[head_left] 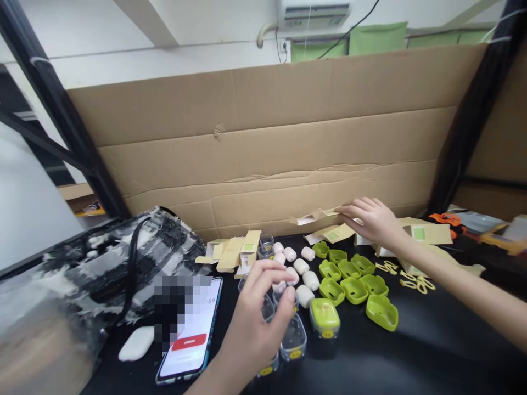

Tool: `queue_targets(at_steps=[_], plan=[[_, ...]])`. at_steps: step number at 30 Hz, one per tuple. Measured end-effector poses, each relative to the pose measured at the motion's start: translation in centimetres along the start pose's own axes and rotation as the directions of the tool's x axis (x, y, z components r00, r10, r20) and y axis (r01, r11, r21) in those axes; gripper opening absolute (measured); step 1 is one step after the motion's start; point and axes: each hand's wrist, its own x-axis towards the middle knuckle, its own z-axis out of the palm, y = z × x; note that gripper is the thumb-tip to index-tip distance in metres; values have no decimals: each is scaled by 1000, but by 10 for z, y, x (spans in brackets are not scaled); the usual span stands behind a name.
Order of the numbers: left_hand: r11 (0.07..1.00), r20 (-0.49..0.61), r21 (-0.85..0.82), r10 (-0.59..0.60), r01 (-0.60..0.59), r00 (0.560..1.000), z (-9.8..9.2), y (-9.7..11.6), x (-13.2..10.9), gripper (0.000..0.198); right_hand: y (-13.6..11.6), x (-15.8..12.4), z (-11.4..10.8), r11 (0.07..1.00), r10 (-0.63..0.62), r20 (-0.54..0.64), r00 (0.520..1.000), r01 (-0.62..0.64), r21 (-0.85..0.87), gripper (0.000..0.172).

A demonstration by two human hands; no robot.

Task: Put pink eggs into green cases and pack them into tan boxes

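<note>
Right hand [373,219] is out by the far edge, fingertips at a flattened carton [317,214] just in front of the cardboard wall [288,142]; whether they pinch it, I can't tell. Left hand [257,318] hovers over the clear cases [293,345], thumb and fingers parted, no visible hold. Tight there, white pieces [306,296] just beyond; the widest stretch of black tabletop [411,362] opens to the right.
</note>
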Motion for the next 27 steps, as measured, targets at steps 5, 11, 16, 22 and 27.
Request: queue_targets(at_steps=[5,11,16,22,27], plan=[[558,253,-645,-489,522,835,4,1,24,49,-57,-12,-49,928,-255,-153,955,286,237,21],[207,567,-719,-376,663,733,-11,-2,33,47,-75,-23,-49,907,-221,-316,923,314,281,37],[334,637,-627,-300,703,710,-2,-2,23,55,-96,-31,-31,903,-143,-287,947,244,353,46],[318,598,-644,-357,696,717,12,8,13,56,-122,-41,-19,842,-241,-61,969,240,483,75],[4,626,-767,-216,642,749,14,6,15,47,-124,-42,-15,763,-178,0,984,137,632,68]])
